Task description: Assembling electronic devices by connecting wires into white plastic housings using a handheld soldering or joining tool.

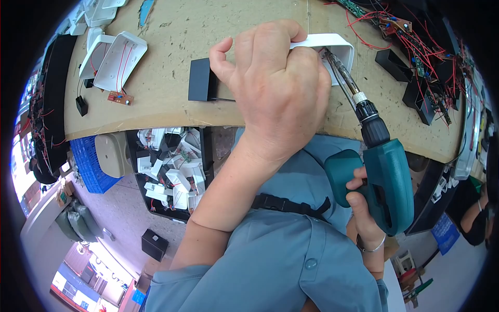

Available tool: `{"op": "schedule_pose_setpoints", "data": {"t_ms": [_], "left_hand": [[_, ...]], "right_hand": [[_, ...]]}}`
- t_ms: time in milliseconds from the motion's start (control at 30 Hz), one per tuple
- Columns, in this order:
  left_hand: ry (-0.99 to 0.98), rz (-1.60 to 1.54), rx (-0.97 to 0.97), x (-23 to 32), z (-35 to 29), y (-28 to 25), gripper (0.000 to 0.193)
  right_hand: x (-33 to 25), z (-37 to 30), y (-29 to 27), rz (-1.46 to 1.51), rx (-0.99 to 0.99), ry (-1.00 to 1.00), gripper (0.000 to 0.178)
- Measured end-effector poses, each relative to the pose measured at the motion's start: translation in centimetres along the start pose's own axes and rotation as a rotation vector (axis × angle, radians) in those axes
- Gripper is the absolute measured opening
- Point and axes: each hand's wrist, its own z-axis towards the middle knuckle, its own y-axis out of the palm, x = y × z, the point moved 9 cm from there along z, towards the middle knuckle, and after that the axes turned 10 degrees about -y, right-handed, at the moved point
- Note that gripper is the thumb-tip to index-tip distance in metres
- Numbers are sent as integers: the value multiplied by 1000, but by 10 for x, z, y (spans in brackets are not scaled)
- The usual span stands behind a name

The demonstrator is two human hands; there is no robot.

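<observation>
My left hand (275, 88) reaches over the table and grips a white plastic housing (332, 40) by its near-left side. The back of the hand hides much of that housing. In my right hand (365, 216) is a green soldering gun (391, 182), held from below with the fingers around its grip. Its metal tip and thin feed tube point up and left into the open housing. What the tip touches inside is too small to make out. Beside my left fingers stands a small black box (199, 80), with a dark lead running from it under my hand.
At the left lie opened white housings (120, 61) with red wires and a small circuit board (120, 98). Circuit boards and tangled red wires (400, 31) crowd the right, near black boxes (393, 65). Below the table edge sits a bin (208, 156) of white parts beside a blue crate (93, 161).
</observation>
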Motion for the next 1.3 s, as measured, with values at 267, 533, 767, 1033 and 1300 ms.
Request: {"op": "schedule_pose_setpoints", "data": {"t_ms": [267,533,767,1033,1300], "left_hand": [[72,37,-65,7,3,-3,12],[52,-18,-43,6,4,-5,13],[65,-13,-38,5,4,-7,13],[49,-3,-53,5,3,-4,12],[49,4,-44,5,3,-5,11]], "right_hand": [[7,-7,-1,153,92,144,32],[1,-5,-1,61,30,101,26],[6,-10,3,100,-33,145,41],[4,-12,9,80,-138,49,59],[5,-7,1,160,93,181,29]]}}
